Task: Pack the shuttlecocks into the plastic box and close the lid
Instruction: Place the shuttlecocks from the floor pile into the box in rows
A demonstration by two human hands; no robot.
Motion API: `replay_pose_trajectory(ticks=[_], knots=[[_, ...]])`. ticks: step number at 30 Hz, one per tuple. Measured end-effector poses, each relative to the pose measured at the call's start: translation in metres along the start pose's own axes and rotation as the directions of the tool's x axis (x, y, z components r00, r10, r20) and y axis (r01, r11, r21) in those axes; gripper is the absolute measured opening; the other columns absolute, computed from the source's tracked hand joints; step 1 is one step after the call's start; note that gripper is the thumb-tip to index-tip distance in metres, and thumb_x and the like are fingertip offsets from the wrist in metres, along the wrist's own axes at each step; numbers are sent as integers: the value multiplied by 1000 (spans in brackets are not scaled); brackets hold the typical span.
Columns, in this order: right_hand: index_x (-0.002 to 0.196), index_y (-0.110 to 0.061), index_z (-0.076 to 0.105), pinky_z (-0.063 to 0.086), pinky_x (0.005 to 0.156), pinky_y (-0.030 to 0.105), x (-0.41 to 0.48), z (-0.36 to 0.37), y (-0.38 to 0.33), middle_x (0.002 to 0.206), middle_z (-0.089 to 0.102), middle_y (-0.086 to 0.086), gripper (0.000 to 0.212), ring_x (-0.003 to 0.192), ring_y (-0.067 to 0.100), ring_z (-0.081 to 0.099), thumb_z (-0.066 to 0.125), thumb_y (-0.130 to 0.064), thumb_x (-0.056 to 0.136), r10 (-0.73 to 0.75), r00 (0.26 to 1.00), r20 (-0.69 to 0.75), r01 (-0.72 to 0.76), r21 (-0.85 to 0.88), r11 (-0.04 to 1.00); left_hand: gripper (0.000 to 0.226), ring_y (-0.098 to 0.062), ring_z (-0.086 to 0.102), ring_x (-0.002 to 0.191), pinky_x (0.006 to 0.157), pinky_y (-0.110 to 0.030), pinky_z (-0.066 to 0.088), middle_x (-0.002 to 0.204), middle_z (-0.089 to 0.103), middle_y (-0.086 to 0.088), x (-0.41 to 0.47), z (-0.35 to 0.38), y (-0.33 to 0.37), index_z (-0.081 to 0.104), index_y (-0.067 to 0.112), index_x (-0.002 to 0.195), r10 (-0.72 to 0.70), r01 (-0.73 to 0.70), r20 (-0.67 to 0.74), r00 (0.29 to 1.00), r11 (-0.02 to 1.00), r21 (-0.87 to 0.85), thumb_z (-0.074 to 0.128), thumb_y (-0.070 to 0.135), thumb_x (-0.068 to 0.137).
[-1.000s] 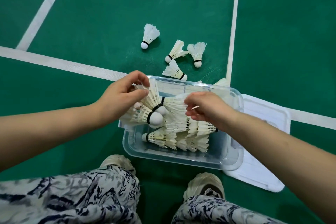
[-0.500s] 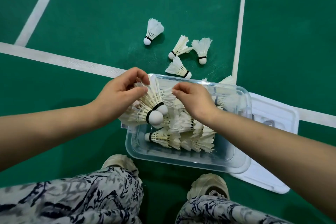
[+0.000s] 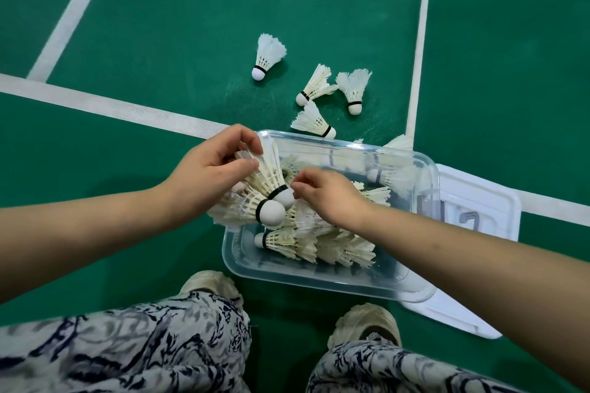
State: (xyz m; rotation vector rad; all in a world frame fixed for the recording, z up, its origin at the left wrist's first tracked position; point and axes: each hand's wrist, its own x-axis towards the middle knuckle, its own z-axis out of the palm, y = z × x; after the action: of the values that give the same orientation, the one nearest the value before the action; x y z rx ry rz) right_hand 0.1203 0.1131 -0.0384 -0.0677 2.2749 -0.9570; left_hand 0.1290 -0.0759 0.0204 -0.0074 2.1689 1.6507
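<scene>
Over the far left corner of the plastic box (image 3: pixel 319 284), the left hand (image 3: pixel 207 175) is clenched round the held bunch (image 3: pixel 265 182) of shuttlecocks, thumb and fingers wrapped about the feather skirts; at least two corks show, and both point away from that hand, rightward and toward the person; the long axis of the bunch therefore runs slantwise across the box, corks leading, straight at the right hand (image 3: pixel 329 198). That hand sits just beside the upper cork, fingers curled, thumb and forefinger drawn together at the cork; whether they have closed on it or merely touch it cannot be told from this view. Of the two, the right hand is nearer the cork ends, so the coming move looks like drawing one shuttlecock out of the bunch along its own axis, cork first; pulled sideways, it would likely snag its feathers on its neighbours. Below both hands the packed shuttlecocks (image 3: pixel 319 242) lie on their sides in the near half of the box, the one visible cork to the left, feathers to the right. Four loose shuttlecocks (image 3: pixel 314 86) lie on the court floor (image 3: pixel 191 25) beyond the far rim, apart from both hands; the lid (image 3: pixel 479 201) lies flat just beside the box on the right, so closing seems some way off.
</scene>
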Motion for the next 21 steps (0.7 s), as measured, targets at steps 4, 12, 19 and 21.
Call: replay_pose_trajectory(ticks=[4, 12, 19, 21], knots=[[107, -19, 63, 46, 82, 33, 4, -2, -2, 108, 67, 4, 27, 100, 23, 58, 45, -36, 95, -47, 999, 17, 49, -161, 986, 24, -21, 43, 67, 67, -35, 37, 78, 50, -19, 0, 1, 1, 56, 31, 82, 0, 0, 22, 1000, 1000, 1, 55, 43, 61], [110, -18, 63, 44, 86, 31, 0, -4, 0, 114, 60, 5, 25, 104, 21, 54, 50, -27, 90, -110, 992, -59, 96, -210, 973, 26, -21, 44, 67, 66, -34, 37, 78, 50, -17, 2, 4, 0, 55, 28, 83, 1, -1, 32, 999, 1000, 15, 55, 42, 61], [106, -26, 58, 44, 76, 33, -22, -25, -13, 87, 56, -11, 16, 79, 13, 54, 51, -20, 93, -152, 966, -210, 216, 326, 920, 18, -8, 47, 61, 61, -20, 44, 70, 54, 5, 7, 18, -1, 56, 34, 80, -9, -8, 128, 992, 991, 132, 60, 19, 71], [108, -34, 55, 47, 83, 35, -25, -27, -14, 98, 58, -10, 21, 91, 18, 58, 51, -21, 92, -193, 971, -143, 236, 407, 883, 31, -1, 49, 60, 62, -13, 44, 70, 58, 14, 8, 24, 1, 56, 39, 77, 23, -68, 206, 978, 974, 214, 64, 9, 78]])
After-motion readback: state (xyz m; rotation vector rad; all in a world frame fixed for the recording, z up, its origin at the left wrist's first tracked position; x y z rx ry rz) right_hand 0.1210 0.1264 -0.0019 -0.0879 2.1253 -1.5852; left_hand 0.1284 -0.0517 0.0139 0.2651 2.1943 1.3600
